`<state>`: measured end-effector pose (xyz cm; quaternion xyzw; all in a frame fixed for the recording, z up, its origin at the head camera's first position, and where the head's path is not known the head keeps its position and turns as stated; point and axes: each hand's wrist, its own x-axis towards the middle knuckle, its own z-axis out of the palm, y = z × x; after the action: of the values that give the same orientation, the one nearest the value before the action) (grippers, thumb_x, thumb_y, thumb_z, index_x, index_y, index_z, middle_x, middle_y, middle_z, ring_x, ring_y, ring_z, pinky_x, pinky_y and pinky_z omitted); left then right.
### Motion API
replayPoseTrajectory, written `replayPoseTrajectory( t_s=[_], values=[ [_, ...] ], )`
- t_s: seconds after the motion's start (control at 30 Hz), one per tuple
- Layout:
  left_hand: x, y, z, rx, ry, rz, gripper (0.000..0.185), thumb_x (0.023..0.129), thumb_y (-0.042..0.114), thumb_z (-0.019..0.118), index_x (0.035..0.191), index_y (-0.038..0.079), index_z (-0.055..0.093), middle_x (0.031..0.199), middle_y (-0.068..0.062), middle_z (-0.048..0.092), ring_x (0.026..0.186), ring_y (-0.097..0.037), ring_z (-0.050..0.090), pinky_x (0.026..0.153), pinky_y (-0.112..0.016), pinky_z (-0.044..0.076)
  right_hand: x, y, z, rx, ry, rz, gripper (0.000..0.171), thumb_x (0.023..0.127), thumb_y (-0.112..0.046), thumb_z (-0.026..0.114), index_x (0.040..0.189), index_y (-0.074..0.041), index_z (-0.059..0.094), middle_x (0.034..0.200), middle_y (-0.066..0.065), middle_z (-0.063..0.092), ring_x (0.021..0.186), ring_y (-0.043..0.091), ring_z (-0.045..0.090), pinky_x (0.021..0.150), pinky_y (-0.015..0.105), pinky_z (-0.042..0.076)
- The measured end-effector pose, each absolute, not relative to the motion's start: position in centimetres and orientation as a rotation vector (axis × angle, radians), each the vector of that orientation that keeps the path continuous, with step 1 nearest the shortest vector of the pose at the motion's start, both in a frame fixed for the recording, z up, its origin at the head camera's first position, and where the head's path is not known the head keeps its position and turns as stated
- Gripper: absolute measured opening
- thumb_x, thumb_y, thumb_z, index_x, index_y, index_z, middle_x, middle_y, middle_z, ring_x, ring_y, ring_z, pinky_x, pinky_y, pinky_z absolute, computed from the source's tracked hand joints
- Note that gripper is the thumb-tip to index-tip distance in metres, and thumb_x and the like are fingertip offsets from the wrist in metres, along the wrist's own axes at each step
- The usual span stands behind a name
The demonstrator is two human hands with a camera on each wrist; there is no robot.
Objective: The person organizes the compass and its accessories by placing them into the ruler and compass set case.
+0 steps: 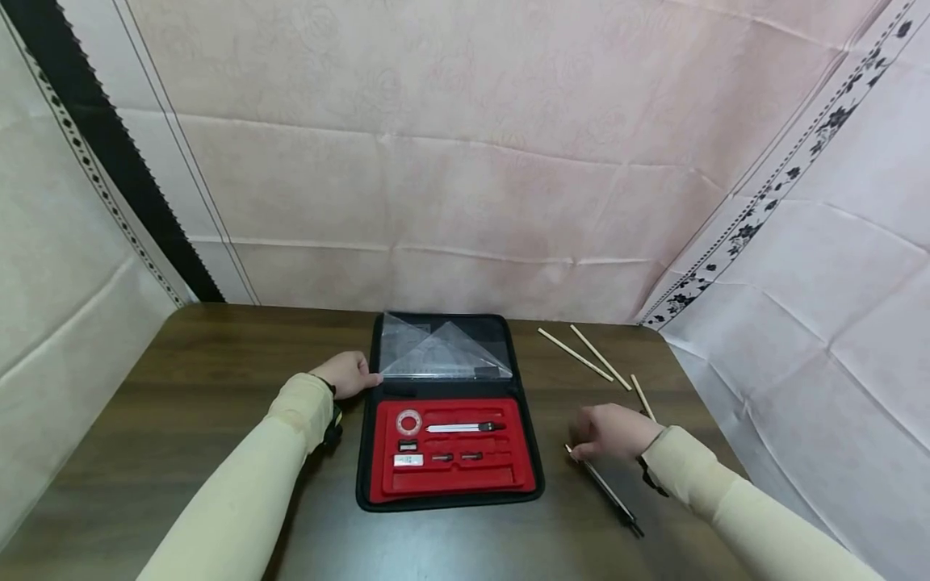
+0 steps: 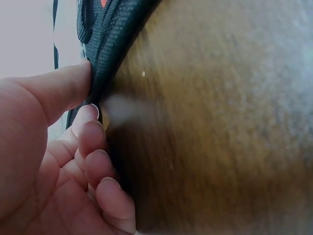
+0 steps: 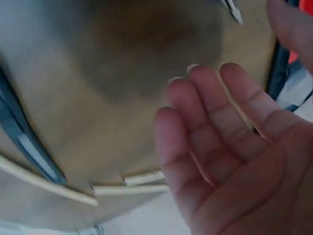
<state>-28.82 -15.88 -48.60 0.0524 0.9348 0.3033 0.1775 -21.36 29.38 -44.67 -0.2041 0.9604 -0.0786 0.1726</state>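
An unfolded black zip case (image 1: 534, 452) lies on the table. My left hand (image 1: 349, 374) is at its left side, and in the left wrist view thumb and index finger pinch the case's dark fabric edge (image 2: 115, 54). A slim silver and black drawing compass (image 1: 606, 488) lies slantwise to the right of the case. Close over its pointed end is my right hand (image 1: 613, 432), blurred in the head view. The right wrist view shows the right palm (image 3: 244, 161) with loosely extended fingers and nothing in them; the compass's silver tip (image 3: 235, 11) appears beyond.
Clear set squares (image 1: 446, 355) sit in the case's upper half. A red tray (image 1: 458, 476) below holds a white ring (image 1: 408, 422), a silver compass piece (image 1: 461, 428) and small parts. Pale sticks (image 1: 574, 355) lie right; the right wrist view also shows a dark slim object (image 3: 29, 132).
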Motion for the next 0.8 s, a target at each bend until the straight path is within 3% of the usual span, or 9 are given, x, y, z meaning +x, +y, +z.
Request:
replayPoseTrajectory(
  t_s=[0.23,0.6,0.8],
  values=[
    [-28.8,-15.9,-48.8,0.156,2.650,0.861,0.031,0.094,0.032,0.064,0.083,0.006,0.051,0.073,-0.007,0.051,0.070,-0.020,0.050,0.062,-0.031,0.040,-21.0,29.2,-46.4,-0.673,2.732,-0.268,0.029,0.081,-0.035,0.077,0.074,-0.015,0.056,0.067,-0.008,0.051,0.059,0.009,0.045,0.054,0.029,0.040],
    [-29.0,-15.8,-49.1,0.151,2.660,0.843,0.031,0.094,0.033,0.063,0.084,0.006,0.050,0.073,-0.007,0.051,0.071,-0.021,0.050,0.063,-0.032,0.040,-21.3,27.9,-47.2,-0.639,2.753,-0.292,0.016,0.088,-0.013,0.071,0.079,-0.012,0.058,0.067,-0.006,0.052,0.060,0.010,0.048,0.056,0.031,0.042],
    [-29.2,-15.8,-49.2,0.135,2.658,0.846,0.031,0.094,0.033,0.064,0.085,0.006,0.051,0.074,-0.008,0.051,0.073,-0.022,0.051,0.064,-0.033,0.040,-21.3,27.7,-47.8,-0.619,2.792,-0.289,0.017,0.090,-0.010,0.068,0.077,-0.012,0.057,0.067,-0.004,0.050,0.060,0.011,0.046,0.056,0.032,0.041]
  ],
)
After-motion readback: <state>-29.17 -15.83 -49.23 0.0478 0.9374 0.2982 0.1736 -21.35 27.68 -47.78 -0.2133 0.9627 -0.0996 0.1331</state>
